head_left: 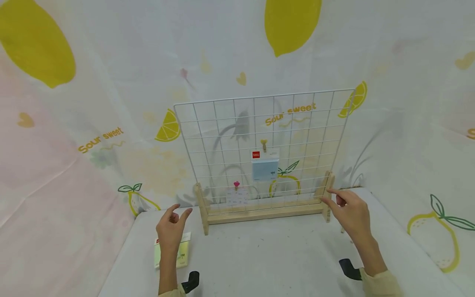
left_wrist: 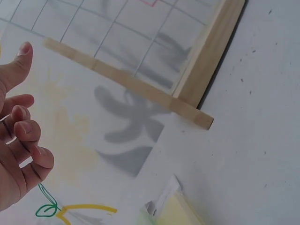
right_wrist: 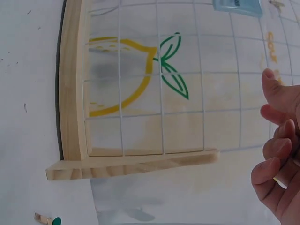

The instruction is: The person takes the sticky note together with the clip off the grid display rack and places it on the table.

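Observation:
A white wire grid stands upright in a light wooden base. Beside its left post, my left hand is raised with loosely bent fingers, holding nothing. My right hand is by the right post, thumb and fingers apart and nothing between them. A blue sticky-note pack hangs mid-grid from a clip with a yellow heart. Lower left on the grid, a pink-heart clip bears a small pale card.
A yellow-green sticky-note pack lies on the white table, partly behind my left forearm. Right of the base lies a small wooden clip with a green end. Behind the grid hangs a lemon-print cloth.

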Demonstrator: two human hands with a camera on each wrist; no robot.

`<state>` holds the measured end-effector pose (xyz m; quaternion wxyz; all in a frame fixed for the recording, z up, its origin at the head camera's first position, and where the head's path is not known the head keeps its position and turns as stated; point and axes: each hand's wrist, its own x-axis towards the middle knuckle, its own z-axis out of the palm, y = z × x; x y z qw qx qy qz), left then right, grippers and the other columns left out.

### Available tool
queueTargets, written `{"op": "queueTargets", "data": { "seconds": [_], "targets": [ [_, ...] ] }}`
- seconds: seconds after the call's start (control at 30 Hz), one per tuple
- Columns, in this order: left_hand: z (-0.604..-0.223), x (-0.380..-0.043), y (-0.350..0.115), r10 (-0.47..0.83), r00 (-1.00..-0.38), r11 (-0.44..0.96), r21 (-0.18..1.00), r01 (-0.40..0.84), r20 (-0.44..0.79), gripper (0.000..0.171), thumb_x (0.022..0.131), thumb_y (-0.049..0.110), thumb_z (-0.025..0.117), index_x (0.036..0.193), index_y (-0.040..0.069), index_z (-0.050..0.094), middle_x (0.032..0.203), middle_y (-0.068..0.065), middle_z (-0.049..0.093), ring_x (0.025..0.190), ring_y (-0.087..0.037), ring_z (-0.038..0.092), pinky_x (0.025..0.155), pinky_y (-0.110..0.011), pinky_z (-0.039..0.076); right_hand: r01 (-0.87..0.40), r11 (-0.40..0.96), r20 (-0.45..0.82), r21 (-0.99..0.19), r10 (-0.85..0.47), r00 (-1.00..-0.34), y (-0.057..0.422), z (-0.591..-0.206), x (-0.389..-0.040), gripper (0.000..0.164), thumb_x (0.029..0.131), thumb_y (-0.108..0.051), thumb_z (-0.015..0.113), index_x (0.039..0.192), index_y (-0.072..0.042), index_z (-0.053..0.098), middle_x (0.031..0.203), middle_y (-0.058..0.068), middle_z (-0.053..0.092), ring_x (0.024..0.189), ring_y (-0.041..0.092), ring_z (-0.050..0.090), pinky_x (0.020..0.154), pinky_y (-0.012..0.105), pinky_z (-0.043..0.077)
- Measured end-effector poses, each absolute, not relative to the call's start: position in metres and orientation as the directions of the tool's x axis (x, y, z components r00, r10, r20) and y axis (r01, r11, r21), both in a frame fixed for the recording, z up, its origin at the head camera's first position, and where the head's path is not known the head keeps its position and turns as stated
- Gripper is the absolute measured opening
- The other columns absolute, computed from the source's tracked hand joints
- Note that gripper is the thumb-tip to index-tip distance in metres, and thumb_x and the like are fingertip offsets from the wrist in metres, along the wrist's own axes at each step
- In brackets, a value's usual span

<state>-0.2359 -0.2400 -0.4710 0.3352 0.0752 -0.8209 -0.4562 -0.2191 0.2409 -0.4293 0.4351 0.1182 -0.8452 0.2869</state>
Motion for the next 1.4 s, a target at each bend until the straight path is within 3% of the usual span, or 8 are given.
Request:
{"op": "queueTargets", "data": {
  "seconds": [0.97, 1.4],
  "targets": [
    [-0.454, -0.255, -0.202, -0.375, -0.743, 0.473, 0.804, 0.360, 0.554, 0.037, 0.080, 0.016, 0.084, 0.111, 0.000, 0.070, 0.067, -0.002, 0.043, 0.060, -0.010, 0.037, 0.055, -0.021, 0.031, -0.602, 0.703, 0.866, -0.379, 0.040, -0.498, 0.205, -0.401, -0.246, 0.036, 0.065, -0.003, 0.091, 0.098, -0.003, 0.077, 0.065, -0.003, 0.044, 0.061, 0.009, 0.037, 0.057, 0.017, 0.028],
    [-0.449, -0.259, -0.181, -0.332, -0.770, 0.410, 0.819, 0.402, 0.545, 0.035, 0.082, 0.019, 0.082, 0.112, 0.004, 0.071, 0.064, 0.000, 0.040, 0.058, -0.010, 0.036, 0.056, -0.021, 0.034, -0.629, 0.668, 0.867, -0.397, 0.048, -0.497, 0.192, -0.391, -0.257, 0.025, 0.074, 0.003, 0.084, 0.097, 0.000, 0.076, 0.066, 0.000, 0.044, 0.062, 0.012, 0.040, 0.058, 0.019, 0.030]
  ]
}}
